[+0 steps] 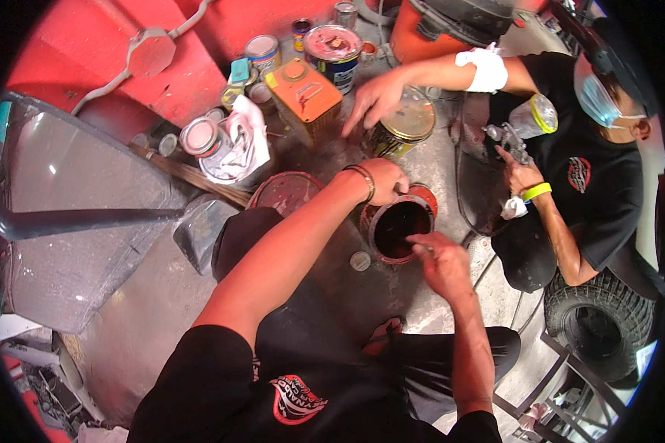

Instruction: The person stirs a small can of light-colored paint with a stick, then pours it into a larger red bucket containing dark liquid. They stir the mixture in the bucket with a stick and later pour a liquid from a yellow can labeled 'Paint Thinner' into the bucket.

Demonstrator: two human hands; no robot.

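An uncovered paint can [397,260] with dark contents stands on the floor before me. My left hand [386,183], a dark band at its wrist, is closed at the can's far left rim. At the near right side my right hand [447,267] has its fingers pinched together over the opening. What they hold is slightly blurred and too small to name. Behind the can shows a red round edge [423,195], partly covered. A small pale disc [360,261] lies beside the can, and a red-stained round lid or can top [287,190] is partly behind my left arm.
A masked co-worker [595,170] at the right holds a spray gun [513,140]; their other hand [377,100] reaches over a closed can [410,118]. An orange-topped rectangular tin [304,88], several paint cans and a white cloth [247,144] stand farther back. A tyre [598,325] lies at right.
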